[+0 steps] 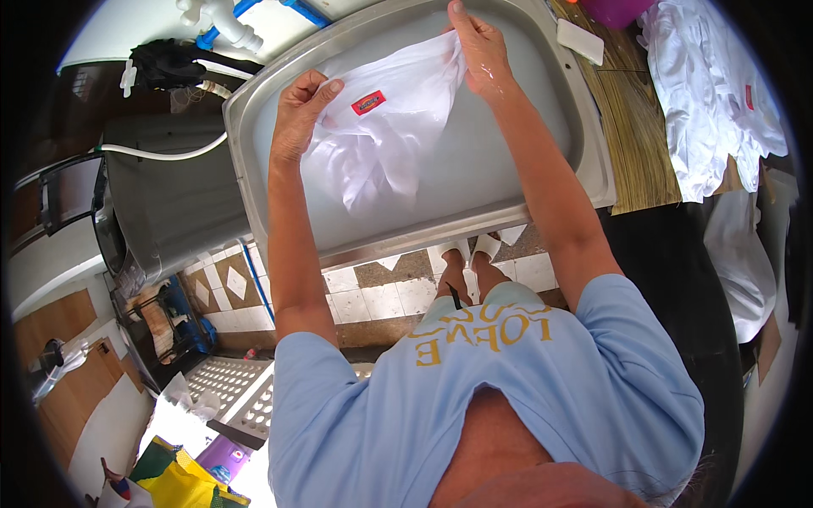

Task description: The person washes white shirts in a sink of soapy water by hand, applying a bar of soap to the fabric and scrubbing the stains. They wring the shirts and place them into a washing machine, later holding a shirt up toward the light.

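Left grip (298, 110) and right grip (485, 61) are holding white cloth (405, 93) between them; red patch (368, 102) is sitting nearer left; cloudy water (487, 165) is lying below.

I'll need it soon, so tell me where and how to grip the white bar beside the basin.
Best pinch the white bar by its long sides, from above, probably with the nearer right hand once off the white cloth: the bar is oblong, apparently lies flat and is uncovered.

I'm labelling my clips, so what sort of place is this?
Probably a laundry or utility area: a metal basin of cloudy water, white cloth held over it, and white pipe fittings beyond its far edge.
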The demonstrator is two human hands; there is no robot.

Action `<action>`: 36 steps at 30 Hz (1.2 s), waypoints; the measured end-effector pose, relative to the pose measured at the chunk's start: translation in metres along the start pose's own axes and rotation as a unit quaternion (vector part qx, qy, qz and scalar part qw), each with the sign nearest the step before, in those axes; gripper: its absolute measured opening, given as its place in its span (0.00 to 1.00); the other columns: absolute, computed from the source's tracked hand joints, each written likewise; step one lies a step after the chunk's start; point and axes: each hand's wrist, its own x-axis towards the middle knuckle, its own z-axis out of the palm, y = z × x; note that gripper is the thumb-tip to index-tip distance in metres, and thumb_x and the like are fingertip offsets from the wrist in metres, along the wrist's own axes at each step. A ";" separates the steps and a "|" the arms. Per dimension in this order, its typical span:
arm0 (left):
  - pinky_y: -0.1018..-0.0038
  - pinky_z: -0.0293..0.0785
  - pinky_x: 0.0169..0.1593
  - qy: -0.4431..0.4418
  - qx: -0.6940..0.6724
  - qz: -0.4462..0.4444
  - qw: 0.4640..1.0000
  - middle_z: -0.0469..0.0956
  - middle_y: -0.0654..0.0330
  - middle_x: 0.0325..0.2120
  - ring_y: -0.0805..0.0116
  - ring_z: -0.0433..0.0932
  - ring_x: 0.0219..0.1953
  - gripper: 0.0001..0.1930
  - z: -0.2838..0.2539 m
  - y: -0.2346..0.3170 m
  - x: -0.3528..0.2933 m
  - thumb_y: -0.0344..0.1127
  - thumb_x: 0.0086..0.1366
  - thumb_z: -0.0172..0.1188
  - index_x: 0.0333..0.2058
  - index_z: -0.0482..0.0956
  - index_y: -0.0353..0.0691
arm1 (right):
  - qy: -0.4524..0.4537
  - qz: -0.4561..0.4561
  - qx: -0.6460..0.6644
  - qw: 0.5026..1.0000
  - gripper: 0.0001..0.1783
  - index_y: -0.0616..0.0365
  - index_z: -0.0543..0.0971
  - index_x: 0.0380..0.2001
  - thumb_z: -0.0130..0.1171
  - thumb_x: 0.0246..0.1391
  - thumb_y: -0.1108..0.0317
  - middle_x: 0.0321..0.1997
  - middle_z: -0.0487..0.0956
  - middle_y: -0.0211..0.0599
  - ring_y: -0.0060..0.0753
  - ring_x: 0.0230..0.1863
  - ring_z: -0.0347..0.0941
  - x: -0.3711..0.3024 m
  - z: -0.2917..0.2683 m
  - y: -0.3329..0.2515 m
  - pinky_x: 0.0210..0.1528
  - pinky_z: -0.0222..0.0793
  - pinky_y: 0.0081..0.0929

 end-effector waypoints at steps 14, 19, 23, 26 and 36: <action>0.82 0.60 0.38 -0.062 -0.071 -0.003 0.996 0.71 0.71 0.23 0.82 0.66 0.29 0.07 -0.024 0.013 -0.023 0.36 0.61 0.61 0.28 0.75 0.41 | -0.038 -0.070 -0.116 0.990 0.22 0.54 0.75 0.21 0.54 0.59 0.48 0.17 0.66 0.21 0.14 0.22 0.59 -0.004 0.000 -0.006 0.23 0.53 0.18; 0.76 0.68 0.34 -0.084 -0.371 -0.118 0.917 0.72 0.66 0.26 0.76 0.70 0.30 0.12 0.015 -0.026 -0.003 0.43 0.66 0.55 0.37 0.75 0.40 | -0.144 0.031 -0.048 0.988 0.25 0.59 0.74 0.19 0.57 0.56 0.47 0.21 0.72 0.29 0.29 0.26 0.68 -0.014 0.012 -0.006 0.30 0.65 0.28; 0.74 0.74 0.47 -0.169 -0.679 -0.265 0.663 0.76 0.57 0.43 0.66 0.76 0.43 0.24 0.074 -0.089 -0.005 0.53 0.67 0.50 0.50 0.70 0.37 | -0.058 -0.215 -0.437 0.871 0.18 0.59 0.78 0.27 0.59 0.55 0.54 0.24 0.75 0.33 0.32 0.29 0.71 -0.006 0.002 -0.003 0.35 0.68 0.28; 0.69 0.75 0.51 -0.249 -0.615 -0.274 0.696 0.74 0.52 0.48 0.62 0.75 0.48 0.32 0.096 -0.055 -0.021 0.61 0.66 0.43 0.55 0.67 0.37 | 0.074 -0.349 -0.444 0.822 0.13 0.52 0.79 0.40 0.56 0.50 0.66 0.42 0.76 0.34 0.33 0.43 0.73 0.000 -0.053 -0.039 0.46 0.68 0.29; 0.61 0.70 0.57 -0.186 -0.603 -0.249 0.734 0.67 0.47 0.55 0.52 0.69 0.56 0.46 0.090 -0.042 -0.028 0.74 0.60 0.30 0.60 0.62 0.38 | -0.068 -0.150 -0.737 0.655 0.26 0.36 0.66 0.60 0.48 0.56 0.55 0.64 0.64 0.32 0.41 0.66 0.57 0.046 -0.207 -0.102 0.63 0.56 0.41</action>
